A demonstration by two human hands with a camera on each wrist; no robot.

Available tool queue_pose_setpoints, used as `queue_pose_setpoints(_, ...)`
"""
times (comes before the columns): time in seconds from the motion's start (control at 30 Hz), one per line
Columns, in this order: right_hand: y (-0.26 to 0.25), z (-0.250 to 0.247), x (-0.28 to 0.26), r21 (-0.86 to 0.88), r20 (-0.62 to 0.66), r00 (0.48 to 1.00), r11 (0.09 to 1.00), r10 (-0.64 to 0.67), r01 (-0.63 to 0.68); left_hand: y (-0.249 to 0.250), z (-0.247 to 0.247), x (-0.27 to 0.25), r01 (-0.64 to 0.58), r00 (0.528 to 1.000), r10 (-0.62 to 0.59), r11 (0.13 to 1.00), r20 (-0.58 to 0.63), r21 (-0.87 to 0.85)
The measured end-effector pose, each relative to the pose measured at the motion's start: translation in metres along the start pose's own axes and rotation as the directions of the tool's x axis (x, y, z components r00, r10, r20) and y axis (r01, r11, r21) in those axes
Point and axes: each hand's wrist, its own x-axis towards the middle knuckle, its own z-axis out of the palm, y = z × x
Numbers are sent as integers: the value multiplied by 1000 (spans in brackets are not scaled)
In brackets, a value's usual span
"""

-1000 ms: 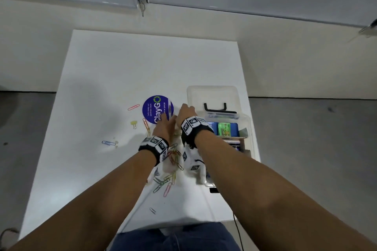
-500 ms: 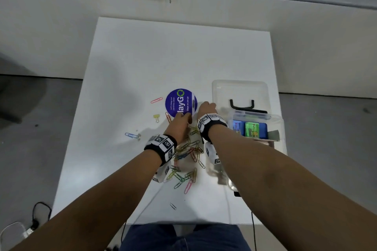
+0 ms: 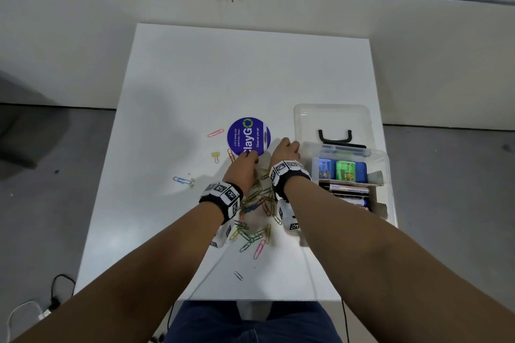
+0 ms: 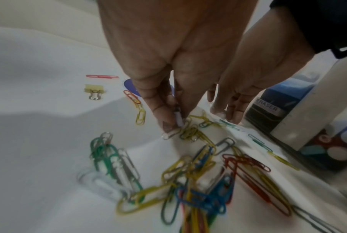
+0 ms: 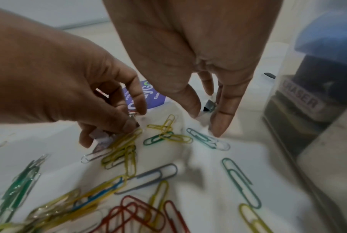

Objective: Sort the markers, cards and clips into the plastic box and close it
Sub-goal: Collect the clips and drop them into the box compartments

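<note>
Several coloured paper clips (image 3: 256, 220) lie heaped on the white table (image 3: 223, 69) between my wrists. My left hand (image 4: 174, 121) pinches a small pale binder clip (image 5: 102, 138) at the heap's far end, just below a round blue sticker (image 3: 249, 136). My right hand (image 5: 206, 124) points straight fingers down onto the table beside it, with a small grey binder clip (image 5: 209, 105) just behind the fingertips. The clear plastic box (image 3: 387, 175) stands open to the right, holding blue and green card packs (image 3: 345, 171) and markers (image 3: 348, 192).
The box lid (image 3: 331, 120) with a black handle lies flat behind the box. A yellow binder clip (image 3: 215, 156), a pink paper clip (image 3: 215, 133) and a blue paper clip (image 3: 181, 180) lie scattered left of the sticker. One lone paper clip (image 3: 238, 275) lies near the front edge.
The head view has swung so the table sits further right in the picture. Both hands stay at the far end of the paper clip heap.
</note>
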Motion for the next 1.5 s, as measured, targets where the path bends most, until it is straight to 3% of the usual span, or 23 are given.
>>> queue_pose_setpoints(0.2,10,7,-17,-5,108,994,999,-31,32,-8,12,-17,51,997,-52,999,-54,-9)
queue_pose_setpoints(0.33,3,4,-33,-7,37,993,993,-113,114,-15,8,-26,25,997,-28,998,-66,-52)
queue_pose_setpoints(0.5,6,-31,-61,227,-1,974,948,-227,222,-2,-15,-38,-103,975,61,976,-212,-192)
queue_pose_setpoints(0.67,57,-64,-94,415,-57,965,874,-254,255,25,-37,-50,-176,960,102,944,-260,-280)
queue_pose_setpoints(0.83,123,-86,-118,462,-18,957,847,-290,265,71,-50,-78,-194,981,169,878,-96,-437)
queue_pose_setpoints(1.0,168,-87,-131,325,89,972,929,-217,177,128,-16,-108,-214,957,270,902,102,-375)
queue_pose_setpoints(1.13,177,-86,-135,181,168,953,959,-251,220,149,1,-114,-223,944,282,929,174,-294)
queue_pose_setpoints(1.23,178,-85,-136,185,127,959,956,-255,229,142,-2,-113,-219,938,287,925,195,-309)
queue_pose_setpoints(1.37,157,-81,-135,232,-55,971,943,-233,240,105,-20,-99,-134,979,184,902,84,-410)
queue_pose_setpoints(1.43,133,-80,-136,274,-117,951,911,-285,307,73,-27,-82,-125,992,121,939,-32,-321)
queue_pose_setpoints(1.5,102,-74,-138,319,-83,933,878,-350,357,31,-30,-64,-51,990,26,982,-136,-182)
